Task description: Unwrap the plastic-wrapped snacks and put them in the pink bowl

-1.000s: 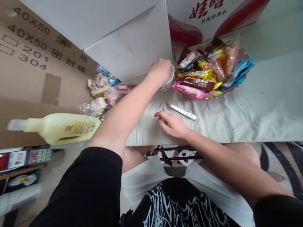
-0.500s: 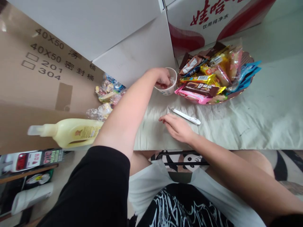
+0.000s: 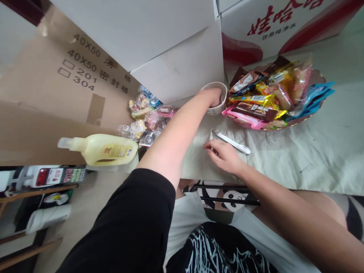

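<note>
My left hand [image 3: 215, 97] reaches down into a white paper cup [image 3: 216, 110] beside the snack dish; the rim hides its fingers, and whatever they touch cannot be seen. On the cloth, my right hand [image 3: 223, 155] rests with loosely bent fingers and nothing in them. Just beyond its knuckles lies a slim white utility knife [image 3: 234, 143], not touched by the hand. To the right of the cup, a scalloped dish [image 3: 320, 78] is heaped with wrapped snacks [image 3: 264, 99] in brown, yellow, pink and blue packs.
White cartons [image 3: 182, 64] and a red-and-white carton [image 3: 273, 34] stand behind the cup. On the left are a brown cardboard box [image 3: 93, 110], a pale yellow bottle [image 3: 110, 150] lying on its side, and small wrapped sweets [image 3: 146, 113]. The table's front edge runs above my lap.
My left hand has gone deeper into the cup, so its fingers no longer show. The view has shifted, moving everything to the right. My right hand stays by the knife.
</note>
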`<state>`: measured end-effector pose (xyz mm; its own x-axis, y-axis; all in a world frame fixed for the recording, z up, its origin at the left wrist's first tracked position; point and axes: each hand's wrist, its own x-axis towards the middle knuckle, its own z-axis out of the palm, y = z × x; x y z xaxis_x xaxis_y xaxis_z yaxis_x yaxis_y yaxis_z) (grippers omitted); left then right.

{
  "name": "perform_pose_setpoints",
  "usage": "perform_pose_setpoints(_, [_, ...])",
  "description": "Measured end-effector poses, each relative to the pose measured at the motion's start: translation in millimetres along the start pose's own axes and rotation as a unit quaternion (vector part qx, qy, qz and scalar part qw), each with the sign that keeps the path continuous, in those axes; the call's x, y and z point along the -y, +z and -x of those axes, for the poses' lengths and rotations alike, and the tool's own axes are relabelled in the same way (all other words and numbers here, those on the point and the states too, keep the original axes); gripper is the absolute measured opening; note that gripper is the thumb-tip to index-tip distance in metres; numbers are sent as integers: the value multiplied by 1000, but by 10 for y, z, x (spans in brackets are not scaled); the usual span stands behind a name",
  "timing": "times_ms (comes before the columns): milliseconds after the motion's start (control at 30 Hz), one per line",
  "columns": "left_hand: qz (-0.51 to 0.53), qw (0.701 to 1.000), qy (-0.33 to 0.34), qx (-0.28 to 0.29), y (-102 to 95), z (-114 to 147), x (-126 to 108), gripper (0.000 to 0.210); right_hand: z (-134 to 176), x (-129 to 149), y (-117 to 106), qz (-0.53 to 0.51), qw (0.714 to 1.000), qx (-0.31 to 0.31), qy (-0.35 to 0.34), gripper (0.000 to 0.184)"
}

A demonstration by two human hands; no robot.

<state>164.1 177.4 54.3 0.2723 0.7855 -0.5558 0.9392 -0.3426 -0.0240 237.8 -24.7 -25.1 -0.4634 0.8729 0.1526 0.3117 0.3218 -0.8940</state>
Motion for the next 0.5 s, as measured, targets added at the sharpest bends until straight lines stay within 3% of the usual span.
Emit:
perform_pose_setpoints(67, [10,999,36,5,-57,106,54,38,7,-5,-22,1,1000,-13,7,23])
perform_pose_setpoints(133, [56,995,72,-36,-100,261,255,36,15,1,-42,3,1000,-22,15,24])
perform_pose_setpoints(233, [135,967,31,-213,-54,559,851,35,21,20,-52,2,999,-21,24,24])
perform_pose_setpoints(267, [139,959,-8,-246,2,667,1095,33,19,26,-49,3,999,-21,24,24])
perform_pose_setpoints(367, [138,952,-93,-257,291,992,1770,21,3,29,-21,10,1000,-19,19,23])
perform_pose_setpoints(433, [162,935,-172,-264,546,1193,2066,12,-10,24,2,15,1000,-18,15,23])
perform_pose_setpoints(500, [174,925,-208,-265,811,1361,2209,11,-17,19,21,19,1000,-17,15,23])
